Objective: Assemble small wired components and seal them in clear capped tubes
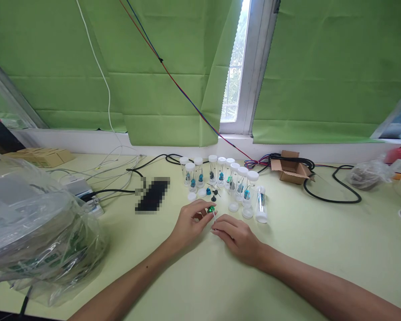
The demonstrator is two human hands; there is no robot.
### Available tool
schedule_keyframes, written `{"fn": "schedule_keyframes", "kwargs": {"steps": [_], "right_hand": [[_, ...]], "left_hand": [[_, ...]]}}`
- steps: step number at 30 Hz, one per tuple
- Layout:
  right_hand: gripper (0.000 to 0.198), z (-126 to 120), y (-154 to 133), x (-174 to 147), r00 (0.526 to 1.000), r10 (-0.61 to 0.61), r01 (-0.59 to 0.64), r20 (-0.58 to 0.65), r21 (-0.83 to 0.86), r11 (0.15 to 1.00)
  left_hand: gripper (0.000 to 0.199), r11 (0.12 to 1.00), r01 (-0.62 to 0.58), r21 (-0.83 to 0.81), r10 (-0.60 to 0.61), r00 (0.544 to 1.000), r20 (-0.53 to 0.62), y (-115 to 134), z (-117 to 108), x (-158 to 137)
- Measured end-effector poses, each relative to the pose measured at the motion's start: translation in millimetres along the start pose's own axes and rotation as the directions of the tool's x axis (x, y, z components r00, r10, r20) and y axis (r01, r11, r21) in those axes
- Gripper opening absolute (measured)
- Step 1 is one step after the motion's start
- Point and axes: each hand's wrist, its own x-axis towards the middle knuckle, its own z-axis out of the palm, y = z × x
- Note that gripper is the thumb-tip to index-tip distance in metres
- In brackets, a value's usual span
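Note:
Over the table's middle, my left hand [192, 223] pinches a small shiny green part [211, 208] between thumb and fingers. A thin metal rod [214, 216] runs down from the green part, and my right hand [239, 236] closes its fingertips on the lower end. Just beyond my fingers lie a small black piece [214, 198] and a small blue piece [208, 191]. Clear tubes with white caps [198, 171] stand in a cluster behind them, holding blue, green or dark parts with bent wires. One capped tube [261, 205] lies tipped over to the right.
Loose white caps [247, 211] lie before the tubes. A bulky plastic-bagged bundle [47, 240] fills the left side. A pixelated dark object [153, 195], a black cable [345, 201] and an open cardboard box [290, 171] lie farther back, under green blinds [167, 107].

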Motion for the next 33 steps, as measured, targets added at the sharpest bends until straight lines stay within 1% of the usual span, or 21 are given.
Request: {"fn": "schedule_keyframes", "kwargs": {"steps": [13, 21, 27, 33], "right_hand": [[0.016, 0.4, 0.9, -1.4, 1.0, 0.006, -0.006, 0.005, 0.037, 0.999], [0.016, -0.7, -1.1, -2.5, 0.999, 0.041, -0.043, 0.027, 0.075, 0.996], [0.02, -0.5, -1.0, -3.7, 1.0, 0.029, -0.029, 0.011, 0.069, 0.997], [0.024, -1.8, -1.7, -2.2, 0.999, 0.025, -0.026, 0.024, 0.064, 0.998]], "left_hand": [[0.02, 1.0, -0.017, 0.0, 0.017, 0.999, 0.033, -1.4, 1.6, -2.6], [0.019, 1.0, -0.004, -0.009, 0.005, 0.999, 0.042, 1.6, 2.3, -3.1], [0.021, 1.0, 0.001, -0.011, -0.001, 0.999, 0.045, 4.7, 2.0, -2.5], [0.022, 1.0, 0.007, -0.019, -0.006, 0.999, 0.051, 1.9, 3.1, -2.7]]}}
